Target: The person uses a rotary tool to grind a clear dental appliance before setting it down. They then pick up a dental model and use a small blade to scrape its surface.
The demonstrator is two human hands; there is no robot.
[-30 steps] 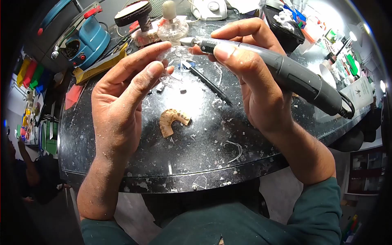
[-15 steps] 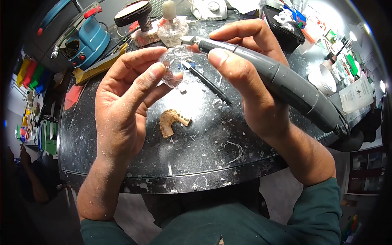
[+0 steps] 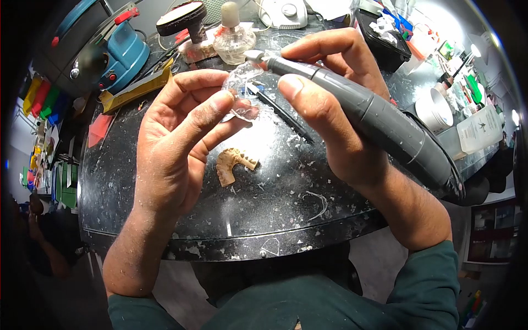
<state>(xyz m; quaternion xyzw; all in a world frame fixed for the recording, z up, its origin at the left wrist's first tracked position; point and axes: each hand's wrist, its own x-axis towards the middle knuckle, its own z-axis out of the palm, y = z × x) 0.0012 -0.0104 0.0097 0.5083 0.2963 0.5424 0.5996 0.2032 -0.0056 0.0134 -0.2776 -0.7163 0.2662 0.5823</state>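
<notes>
Head view: looking down on a black table (image 3: 275, 223) strewn with pale shavings.
Left hand (image 3: 168, 148): pinching a clear plastic dental tray (image 3: 238, 78) between thumb and fingers, raised above the table's far half, left of the middle.
Right hand (image 3: 349, 137): fingers wrapped around a grey rotary handpiece (image 3: 385, 115), its bur (image 3: 254, 55) at or just beside the tray's upper rim; contact too fine to tell.
Dental model (image 3: 224, 165): lying apart from the tray, between the forearms, toward the table's near edge.
Black pen-like tool (image 3: 286, 117): lying slantwise beyond the model, pale tip toward the table's far edge.
Done, judged: tray already off the model; plastic strip (image 3: 323, 204) cut away, lying toward the near edge.
Left, judged: rim possibly needing more smoothing; cannot tell how much, nor whether spinning.
Counts in hand: one tray, one handpiece, one bur.
Counts on table: one dental model, one black pen-like tool, one glass spirit lamp (image 3: 234, 47) and one white control unit (image 3: 286, 14) near the far edge, one white cup (image 3: 434, 113) near the right edge; shavings too many to count.
</notes>
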